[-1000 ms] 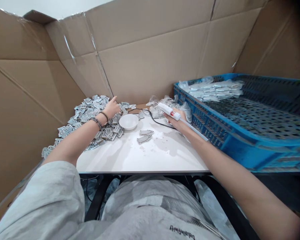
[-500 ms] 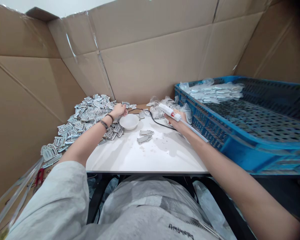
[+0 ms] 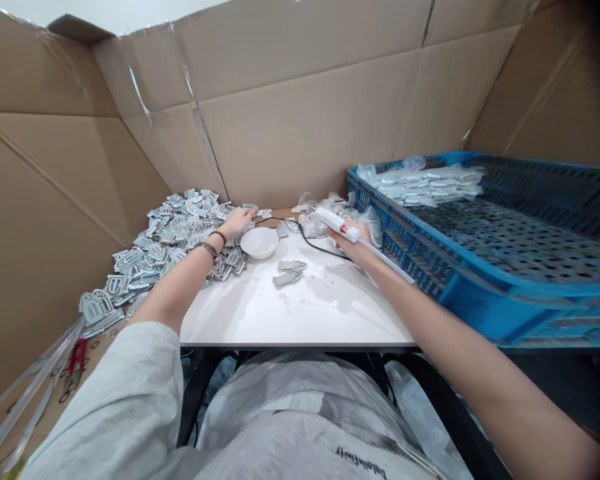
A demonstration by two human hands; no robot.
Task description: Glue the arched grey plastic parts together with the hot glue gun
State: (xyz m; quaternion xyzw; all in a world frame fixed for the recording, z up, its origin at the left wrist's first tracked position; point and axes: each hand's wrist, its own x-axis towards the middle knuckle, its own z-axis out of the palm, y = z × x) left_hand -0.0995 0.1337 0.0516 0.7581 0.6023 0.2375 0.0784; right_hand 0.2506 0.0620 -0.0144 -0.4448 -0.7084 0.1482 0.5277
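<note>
1. The left hand [image 3: 241,219], fingers partly spread, is over the pile of flat grey-white pieces [image 3: 167,230], beside the round white bowl [image 3: 259,243].
2. The right hand [image 3: 351,238] is closed around the white glue gun [image 3: 337,224].

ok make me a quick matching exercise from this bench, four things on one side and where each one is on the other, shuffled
Things:
1. white bowl
2. glue gun
3. blue crate
4. red-handled tool

Places:
A. in the right hand
B. at the lower left, near clear strips
C. on the white tabletop, beside the pile of flat pieces
D. at the far right, with wrapped packets inside

Pairs: 1-C, 2-A, 3-D, 4-B
</note>
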